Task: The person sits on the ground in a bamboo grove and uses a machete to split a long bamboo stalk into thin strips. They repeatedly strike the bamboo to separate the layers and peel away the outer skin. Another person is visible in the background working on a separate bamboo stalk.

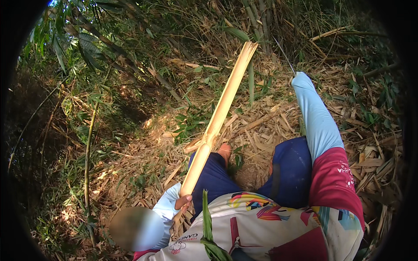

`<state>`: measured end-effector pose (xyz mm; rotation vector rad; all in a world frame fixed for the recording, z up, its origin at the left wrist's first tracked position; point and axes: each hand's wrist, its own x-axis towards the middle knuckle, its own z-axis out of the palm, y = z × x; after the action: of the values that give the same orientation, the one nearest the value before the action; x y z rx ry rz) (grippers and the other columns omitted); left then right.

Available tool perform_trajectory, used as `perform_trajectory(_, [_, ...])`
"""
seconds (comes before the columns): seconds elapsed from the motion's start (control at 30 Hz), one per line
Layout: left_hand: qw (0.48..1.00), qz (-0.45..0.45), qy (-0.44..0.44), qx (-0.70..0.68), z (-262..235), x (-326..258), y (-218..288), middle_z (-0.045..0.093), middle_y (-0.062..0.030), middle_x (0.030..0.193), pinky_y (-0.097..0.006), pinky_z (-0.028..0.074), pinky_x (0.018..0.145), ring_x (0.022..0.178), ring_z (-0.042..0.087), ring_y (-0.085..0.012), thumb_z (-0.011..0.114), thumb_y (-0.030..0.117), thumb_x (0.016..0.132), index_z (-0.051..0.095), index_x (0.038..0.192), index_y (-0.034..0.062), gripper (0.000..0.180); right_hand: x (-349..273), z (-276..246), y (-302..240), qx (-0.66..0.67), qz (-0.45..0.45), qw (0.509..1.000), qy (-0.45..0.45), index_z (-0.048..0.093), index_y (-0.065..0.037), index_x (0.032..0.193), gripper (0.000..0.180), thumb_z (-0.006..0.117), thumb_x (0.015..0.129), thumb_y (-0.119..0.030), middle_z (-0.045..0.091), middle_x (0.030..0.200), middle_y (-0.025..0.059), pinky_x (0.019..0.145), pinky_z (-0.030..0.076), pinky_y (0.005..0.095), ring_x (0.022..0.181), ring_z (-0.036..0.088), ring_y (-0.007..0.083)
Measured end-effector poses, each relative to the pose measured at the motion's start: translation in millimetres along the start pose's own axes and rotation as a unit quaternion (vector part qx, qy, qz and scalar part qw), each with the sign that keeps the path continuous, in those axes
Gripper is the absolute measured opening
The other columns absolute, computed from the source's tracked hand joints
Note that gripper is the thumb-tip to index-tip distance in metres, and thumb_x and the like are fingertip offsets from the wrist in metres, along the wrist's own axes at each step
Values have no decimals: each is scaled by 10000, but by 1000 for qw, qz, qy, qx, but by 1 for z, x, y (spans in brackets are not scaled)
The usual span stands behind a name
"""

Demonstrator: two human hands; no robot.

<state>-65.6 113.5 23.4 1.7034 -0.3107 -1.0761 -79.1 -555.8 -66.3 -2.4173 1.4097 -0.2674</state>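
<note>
My left hand (183,202) is closed round the lower end of a split bamboo length (217,115). The bamboo slants up and away to the right, its pale hollow inner side showing, with a node partway along and a jagged, splintered far end. Stretched forward on the right, my right hand (293,78) is mostly covered by the light blue sleeve (317,115). From it a long knife (284,53), a thin blade seen almost edge-on, points up and left. The blade is apart from the bamboo.
Dry bamboo leaves and husks (257,124) litter the ground round my bare foot (224,153). Bamboo stems (260,21) stand at the back, with leaning stems (102,41) at far left. A thin upright stem (88,169) rises on the left. A green leaf strip (207,217) hangs before my shirt.
</note>
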Motion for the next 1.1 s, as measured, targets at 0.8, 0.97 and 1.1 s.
perform_trajectory(0.8, [983, 172, 25, -58, 53, 99, 44, 557, -36, 681, -252, 434, 412, 440, 496, -120, 738, 152, 754, 397, 1362, 15, 711, -277, -75, -180, -64, -476, 861, -166, 690, -91, 876, 139, 705, 745, -136, 686, 855, 166, 704, 559, 411, 839, 685, 349])
perform_trajectory(0.97, [977, 212, 12, -22, 54, 103, 44, 576, -27, 727, -253, 444, 407, 471, 511, -105, 751, 155, 728, 446, 1356, 35, 708, -302, -69, -195, -91, -467, 837, -269, 699, -82, 869, 177, 685, 699, -35, 691, 869, 173, 723, 560, 410, 867, 692, 353])
perform_trajectory(1.1, [971, 237, 26, -24, 62, 91, 45, 608, -50, 793, -242, 444, 411, 489, 521, -102, 735, 126, 745, 429, 1352, 36, 686, -285, -69, -189, -51, -497, 852, -155, 688, -66, 823, 154, 660, 680, -17, 675, 832, 192, 684, 546, 429, 821, 683, 372])
